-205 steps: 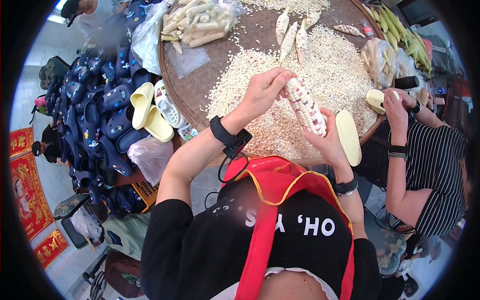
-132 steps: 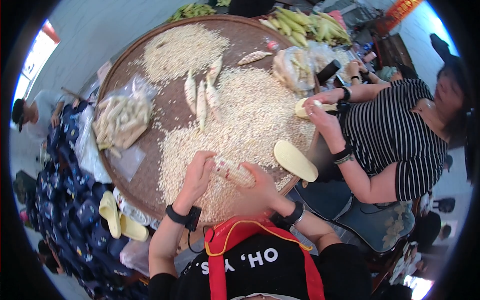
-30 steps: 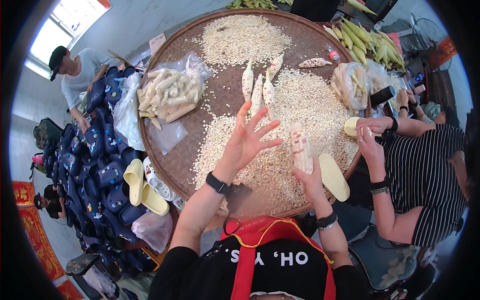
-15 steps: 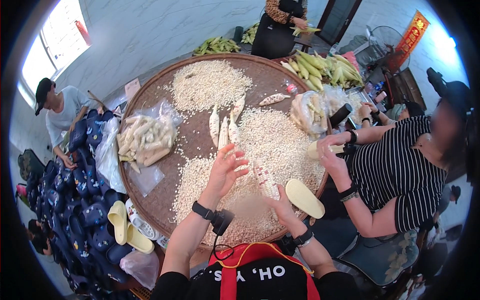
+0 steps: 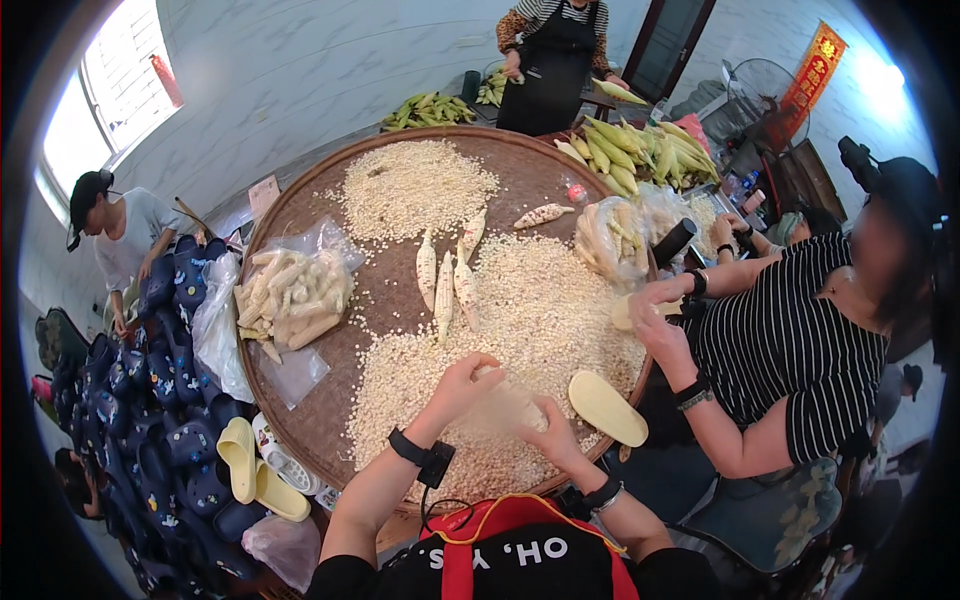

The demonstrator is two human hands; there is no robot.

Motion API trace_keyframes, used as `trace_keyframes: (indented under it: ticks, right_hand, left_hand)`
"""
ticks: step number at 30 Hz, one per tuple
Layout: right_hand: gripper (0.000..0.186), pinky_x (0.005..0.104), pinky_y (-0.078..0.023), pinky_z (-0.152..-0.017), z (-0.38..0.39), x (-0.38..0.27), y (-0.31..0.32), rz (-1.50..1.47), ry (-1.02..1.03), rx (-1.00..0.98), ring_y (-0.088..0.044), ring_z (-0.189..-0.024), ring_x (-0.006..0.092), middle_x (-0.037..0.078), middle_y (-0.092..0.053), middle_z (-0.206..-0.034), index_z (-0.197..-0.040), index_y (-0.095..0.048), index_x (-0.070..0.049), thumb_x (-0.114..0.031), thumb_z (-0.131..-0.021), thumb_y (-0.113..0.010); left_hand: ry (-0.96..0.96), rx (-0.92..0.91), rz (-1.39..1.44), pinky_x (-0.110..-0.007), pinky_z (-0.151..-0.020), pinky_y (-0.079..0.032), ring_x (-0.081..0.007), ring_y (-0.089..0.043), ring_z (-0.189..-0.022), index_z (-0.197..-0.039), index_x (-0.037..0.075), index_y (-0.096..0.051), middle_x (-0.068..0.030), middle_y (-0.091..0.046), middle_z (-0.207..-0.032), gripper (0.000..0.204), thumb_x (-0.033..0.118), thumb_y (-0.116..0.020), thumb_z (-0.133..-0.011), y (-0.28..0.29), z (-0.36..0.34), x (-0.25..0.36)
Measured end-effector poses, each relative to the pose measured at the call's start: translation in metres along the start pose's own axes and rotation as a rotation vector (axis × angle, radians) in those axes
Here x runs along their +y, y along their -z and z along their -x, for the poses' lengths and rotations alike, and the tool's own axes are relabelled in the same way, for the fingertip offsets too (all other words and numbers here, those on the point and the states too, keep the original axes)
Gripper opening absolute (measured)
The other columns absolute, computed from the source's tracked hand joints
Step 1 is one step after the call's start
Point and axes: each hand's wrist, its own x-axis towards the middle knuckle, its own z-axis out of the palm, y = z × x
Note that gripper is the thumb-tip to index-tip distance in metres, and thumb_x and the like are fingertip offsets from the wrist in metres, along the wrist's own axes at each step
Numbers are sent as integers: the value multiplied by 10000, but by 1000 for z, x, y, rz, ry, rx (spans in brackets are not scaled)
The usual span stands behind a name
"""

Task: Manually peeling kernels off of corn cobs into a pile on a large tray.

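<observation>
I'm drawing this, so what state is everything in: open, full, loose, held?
Left bare hand: fingers curled; grip unclear
Right bare hand: holding a long pale corn cob, blurred
Round brown tray: partly covered
Small cream corn kernels: loose, heaped
Clear plastic bag, tray's left: filled
Green corn ears: piled, mostly unpeeled

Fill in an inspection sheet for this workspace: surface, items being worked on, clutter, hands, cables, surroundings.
Surface: round brown tray, loose kernels spread across much of it.
Work items: pale corn ear, partly blurred; four speckled ears clustered beyond; a fifth ear apart at their right.
Clutter: clear bag of pale cobs on the tray's left; yellow slipper at its near right edge.
Hands: right hand holds the pale corn ear; left hand is close to it, contact too blurred to tell.
Cables: black cable below the device at the left wrist.
Surroundings: navy clogs heaped at left; striped-top co-worker at right; person in black apron beyond the tray.
</observation>
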Motion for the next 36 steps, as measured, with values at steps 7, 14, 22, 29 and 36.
trace_keyframes:
  ticks: [7,14,22,29,36]
  right_hand:
    - [681,322,-408,-916,-2,20,0,153,56,-36,-541,-1071,259,183,-560,-1152,-1193,-498,18,-372,-697,-753]
    - [695,328,-413,-905,-15,97,-12,375,208,-109,-544,-1055,283,180,-568,-1125,-1203,-508,-7,-407,-688,-748]
    - [700,309,-402,-913,-24,111,-19,362,103,-212,-539,-1060,236,158,-572,-1125,-1210,-502,5,-383,-686,-759]
    - [706,300,-387,-927,-28,86,-10,256,8,-200,-520,-1065,200,140,-557,-1145,-1233,-471,13,-333,-695,-769]
    - [724,303,-391,-920,-5,-13,-7,159,-25,-217,-519,-1063,208,132,-540,-1166,-1253,-443,-8,-318,-685,-767]
  left_hand:
    - [-66,-76,-210,-250,-583,-437,-96,-518,-626,-961,19,-588,-32,-581,-744,213,217,-556,-888,2,9,-9]
    - [-191,-26,-356,-286,-556,-460,-167,-575,-599,-941,-4,-575,-111,-575,-714,179,144,-477,-919,2,19,-19]
    - [-227,-12,-437,-389,-731,-478,-360,-591,-855,-987,22,-592,-203,-603,-934,149,94,-534,-871,10,24,-18]
    - [-523,62,-371,-315,-694,-482,-263,-602,-835,-1072,35,-580,-158,-596,-1020,227,37,-553,-847,19,26,-25]
    - [134,-9,217,-204,-528,-393,-51,-479,-595,-1091,30,-542,27,-524,-699,245,101,-579,-859,20,35,-28]
